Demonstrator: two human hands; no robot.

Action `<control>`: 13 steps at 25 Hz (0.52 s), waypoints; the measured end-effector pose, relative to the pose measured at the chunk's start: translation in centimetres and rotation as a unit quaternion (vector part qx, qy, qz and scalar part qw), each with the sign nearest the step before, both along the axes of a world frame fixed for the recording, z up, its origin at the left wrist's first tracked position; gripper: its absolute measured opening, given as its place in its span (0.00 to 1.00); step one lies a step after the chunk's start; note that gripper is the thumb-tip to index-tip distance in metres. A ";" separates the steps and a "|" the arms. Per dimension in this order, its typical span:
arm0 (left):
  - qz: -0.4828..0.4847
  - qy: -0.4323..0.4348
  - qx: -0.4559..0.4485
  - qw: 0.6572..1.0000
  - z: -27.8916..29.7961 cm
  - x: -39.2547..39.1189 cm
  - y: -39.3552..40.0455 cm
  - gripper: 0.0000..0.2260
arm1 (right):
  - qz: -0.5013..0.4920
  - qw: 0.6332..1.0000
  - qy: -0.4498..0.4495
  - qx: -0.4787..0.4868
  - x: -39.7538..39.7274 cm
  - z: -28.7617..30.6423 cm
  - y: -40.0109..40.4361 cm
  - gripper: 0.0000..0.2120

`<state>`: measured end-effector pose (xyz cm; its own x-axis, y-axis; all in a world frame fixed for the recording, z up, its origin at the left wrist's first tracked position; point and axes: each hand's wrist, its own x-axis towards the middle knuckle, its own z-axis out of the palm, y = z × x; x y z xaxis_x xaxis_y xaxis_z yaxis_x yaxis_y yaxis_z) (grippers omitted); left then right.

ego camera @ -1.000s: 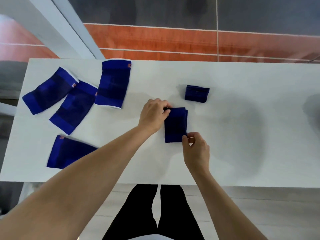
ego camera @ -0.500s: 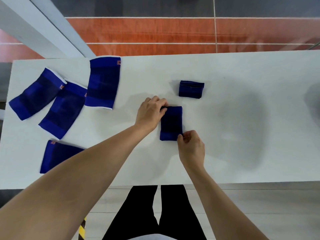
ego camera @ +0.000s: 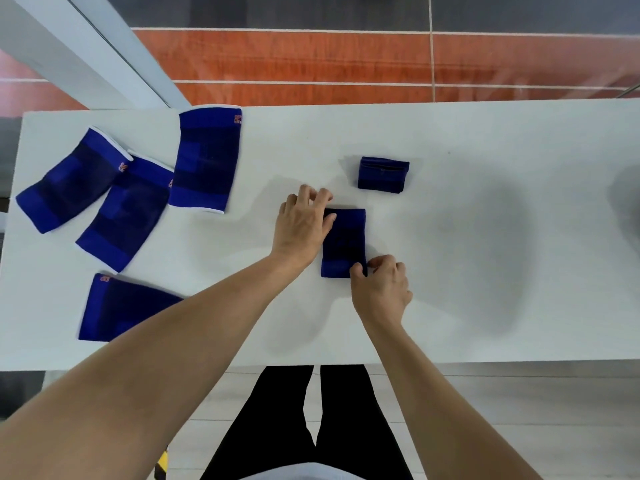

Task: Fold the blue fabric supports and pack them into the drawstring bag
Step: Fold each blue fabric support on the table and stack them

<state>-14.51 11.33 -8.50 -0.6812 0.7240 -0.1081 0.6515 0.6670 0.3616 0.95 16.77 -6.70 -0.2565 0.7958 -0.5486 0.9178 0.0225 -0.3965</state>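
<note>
The supports [ego camera: 344, 242] are knitted stretch cloth, matt blue with darker ribbed bands (white trim shows on some edges). The bench [ego camera: 485, 237] is smooth and white, with a dull, faintly satin finish. The floor [ego camera: 311, 57] beyond is glossy tile, orange-brown and grey, catching reflections.

My left hand [ego camera: 300, 226], a second ago bunched at the far left corner of the half-folded support [ego camera: 343, 242], now lies flatter along its left edge, fingers [ego camera: 320, 197] spread past the far end and thumb laid on the cloth. My right hand [ego camera: 381, 289] has slid from the near right corner onto the near edge, thumb now pressing on top of the fabric. The fold's double right edge, visible a second ago, now reads as one clean line.
</note>
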 end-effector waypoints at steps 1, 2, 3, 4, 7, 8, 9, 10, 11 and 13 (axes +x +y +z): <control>-0.010 0.020 0.017 1.000 0.1 0.8 -0.8 0.10 | 0.005 1.000 -0.010 0.000 -0.1 0.0 -0.1 0.12; -0.045 0.039 0.031 0.998 0.1 1.9 -2.0 0.12 | 0.010 1.000 -0.016 0.001 -0.3 0.0 -0.1 0.12; -0.098 0.048 0.034 0.993 -0.2 3.2 -3.5 0.16 | 0.014 1.000 -0.018 0.003 -0.4 0.0 -0.1 0.12; -0.150 0.041 0.025 0.988 -0.5 4.5 -5.2 0.20 | 0.017 1.000 -0.015 0.003 -0.5 0.0 -0.1 0.11; -0.181 0.004 -0.022 0.983 -1.3 6.8 -8.3 0.27 | -0.017 0.996 0.064 -0.063 -0.4 0.5 0.3 0.09; -0.163 0.006 -0.026 0.986 -1.3 7.0 -8.4 0.27 | -0.047 0.988 0.109 -0.103 -0.4 0.9 0.5 0.08; -0.148 0.012 -0.025 0.989 -1.2 7.0 -8.1 0.25 | -0.080 0.976 0.146 -0.138 -0.3 1.3 0.6 0.07; -0.142 0.023 -0.021 0.989 -1.0 7.0 -7.8 0.23 | -0.107 0.966 0.167 -0.163 -0.1 1.4 0.7 0.06; -0.143 0.035 -0.011 0.989 -0.9 6.9 -7.5 0.22 | -0.128 0.960 0.173 -0.180 0.1 1.2 0.8 0.06; -0.152 0.041 0.014 0.987 -1.0 6.7 -7.5 0.18 | -0.132 0.957 0.176 -0.189 0.8 0.9 0.8 0.04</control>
<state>-7.86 3.84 -9.55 -0.4368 0.8987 -0.0387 0.8485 0.4259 0.3142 1.74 17.56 -5.81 -0.2951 0.6208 -0.7263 0.6795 -0.3980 -0.6163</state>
